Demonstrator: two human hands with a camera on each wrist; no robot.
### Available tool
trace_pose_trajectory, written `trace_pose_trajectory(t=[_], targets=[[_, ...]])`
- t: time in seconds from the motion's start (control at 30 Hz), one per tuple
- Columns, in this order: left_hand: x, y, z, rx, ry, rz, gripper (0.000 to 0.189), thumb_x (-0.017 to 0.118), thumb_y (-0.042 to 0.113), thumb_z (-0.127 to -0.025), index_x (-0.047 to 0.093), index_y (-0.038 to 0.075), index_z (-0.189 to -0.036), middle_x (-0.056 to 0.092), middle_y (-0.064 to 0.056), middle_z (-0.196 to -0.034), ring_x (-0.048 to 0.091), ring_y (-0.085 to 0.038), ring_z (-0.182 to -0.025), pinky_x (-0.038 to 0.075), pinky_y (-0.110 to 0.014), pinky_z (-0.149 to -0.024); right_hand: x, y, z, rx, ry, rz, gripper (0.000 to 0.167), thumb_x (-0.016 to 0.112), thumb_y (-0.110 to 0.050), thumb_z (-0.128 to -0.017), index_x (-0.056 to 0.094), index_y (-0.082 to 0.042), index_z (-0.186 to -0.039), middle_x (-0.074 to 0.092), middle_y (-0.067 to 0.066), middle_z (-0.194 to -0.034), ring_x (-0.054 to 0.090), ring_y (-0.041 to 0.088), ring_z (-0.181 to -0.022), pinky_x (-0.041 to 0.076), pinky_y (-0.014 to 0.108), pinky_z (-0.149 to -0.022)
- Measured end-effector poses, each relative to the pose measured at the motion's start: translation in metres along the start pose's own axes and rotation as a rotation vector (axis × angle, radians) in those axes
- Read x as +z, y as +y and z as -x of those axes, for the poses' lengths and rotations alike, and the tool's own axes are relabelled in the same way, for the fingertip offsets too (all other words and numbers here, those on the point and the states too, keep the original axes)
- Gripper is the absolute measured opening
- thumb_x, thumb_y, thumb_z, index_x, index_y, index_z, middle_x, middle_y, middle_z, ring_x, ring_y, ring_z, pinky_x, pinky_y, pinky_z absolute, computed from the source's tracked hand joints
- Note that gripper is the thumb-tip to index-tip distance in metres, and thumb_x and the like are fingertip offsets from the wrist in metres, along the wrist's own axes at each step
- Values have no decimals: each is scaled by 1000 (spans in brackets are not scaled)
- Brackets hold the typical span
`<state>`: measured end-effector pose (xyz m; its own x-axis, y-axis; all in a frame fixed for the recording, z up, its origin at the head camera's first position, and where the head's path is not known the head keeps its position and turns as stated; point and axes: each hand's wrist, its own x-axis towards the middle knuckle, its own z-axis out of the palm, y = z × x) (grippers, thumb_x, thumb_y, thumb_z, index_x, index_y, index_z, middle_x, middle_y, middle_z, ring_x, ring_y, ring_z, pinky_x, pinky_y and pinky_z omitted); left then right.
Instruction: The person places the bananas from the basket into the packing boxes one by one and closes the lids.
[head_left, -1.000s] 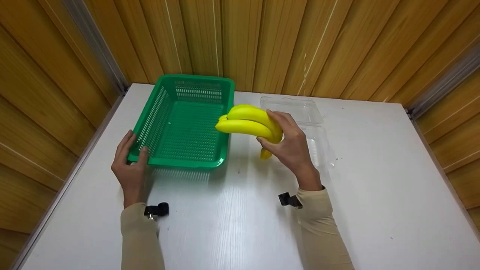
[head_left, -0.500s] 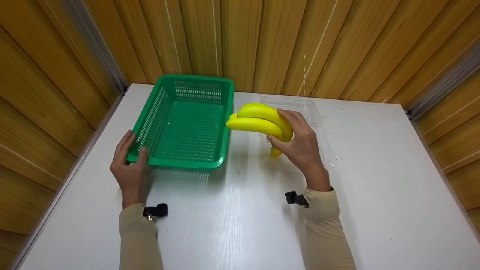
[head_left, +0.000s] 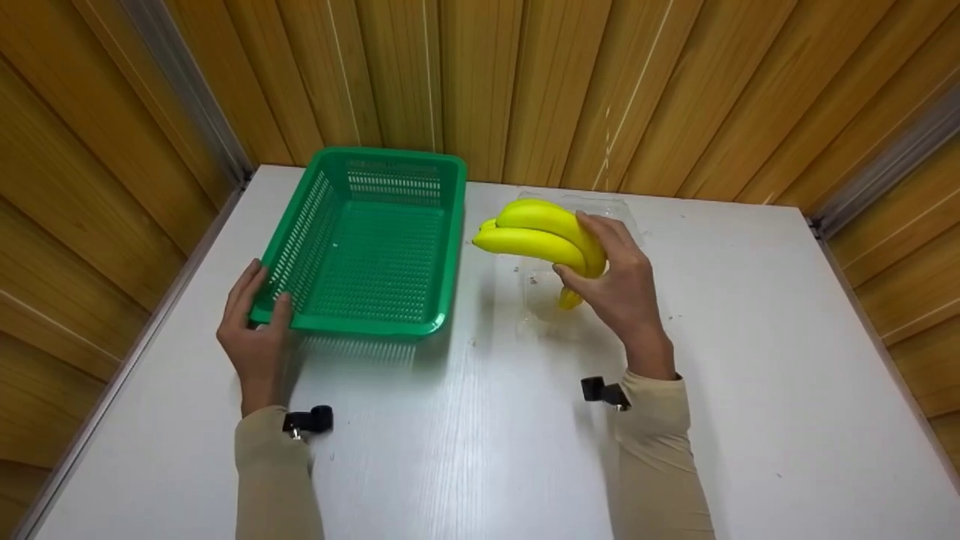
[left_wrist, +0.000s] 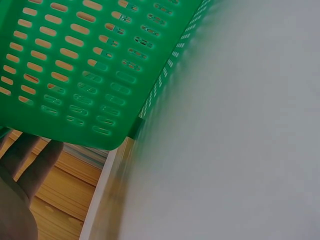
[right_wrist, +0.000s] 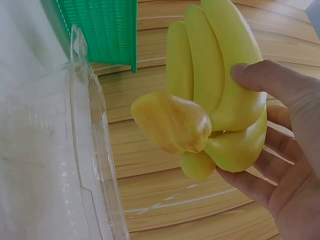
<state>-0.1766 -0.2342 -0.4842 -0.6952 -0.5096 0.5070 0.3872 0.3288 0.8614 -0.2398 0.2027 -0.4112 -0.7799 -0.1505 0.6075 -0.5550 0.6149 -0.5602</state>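
My right hand [head_left: 626, 289] grips a bunch of yellow bananas [head_left: 536, 244] by its stem end, thumb on the near side and fingers on the far side. In the head view the bunch is raised over an open clear plastic clamshell box [head_left: 544, 296], hiding part of it. Up close, the right wrist view shows several bananas [right_wrist: 207, 75] joined at a thick brownish-yellow stem [right_wrist: 172, 122]. On the left, a green plastic basket [head_left: 442, 300] with slotted walls has nothing in it. My left hand [head_left: 255, 337] holds its near left corner, thumb at the front rim and fingers along the side.
The white table [head_left: 480, 465] has wood-panelled walls [head_left: 480, 90] at its back and sides. Small dark specks lie scattered on the tabletop. In the right wrist view, the clear box's upright edge [right_wrist: 95, 120] stands left of the bananas.
My right hand has carried the bananas rightward and slightly back, away from the basket's right rim and over the clear box. My left hand and the basket have stayed nearly in place.
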Motion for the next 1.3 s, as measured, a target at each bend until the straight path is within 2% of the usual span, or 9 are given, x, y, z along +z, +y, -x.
trace_pose_trajectory(t=[0.47,0.63,1.07,1.3], targets=[[0,1,1,4,-1,0,43,69,-9,-95,65,-10,-138,58,-20,-151,51,-28,-144,43,-31,-115,-11,8,2,34,-9,2,71,92,-7,-82,62,-2,-146,63,14,-140,61,29,-126,49,45,-111],[0,2,-1,18,0,-27,43,69,-9,-94,65,-11,-137,59,-21,-150,52,-29,-143,44,-29,-114,-15,13,1,46,-5,11,71,93,-6,-81,63,-2,-146,64,14,-140,61,28,-126,49,45,-110],[-1,3,1,-15,-1,-32,43,69,-7,-96,65,-9,-138,58,-18,-151,52,-27,-143,45,-29,-113,-24,20,4,141,-37,-10,72,91,-4,-83,61,-5,-149,60,12,-145,57,29,-133,44,45,-117],[-1,4,0,-7,-4,-18,42,68,-8,-96,65,-10,-138,58,-19,-151,52,-27,-144,45,-30,-114,-29,23,5,176,-58,5,70,90,-6,-85,61,-7,-149,59,11,-147,56,30,-132,44,46,-116]])
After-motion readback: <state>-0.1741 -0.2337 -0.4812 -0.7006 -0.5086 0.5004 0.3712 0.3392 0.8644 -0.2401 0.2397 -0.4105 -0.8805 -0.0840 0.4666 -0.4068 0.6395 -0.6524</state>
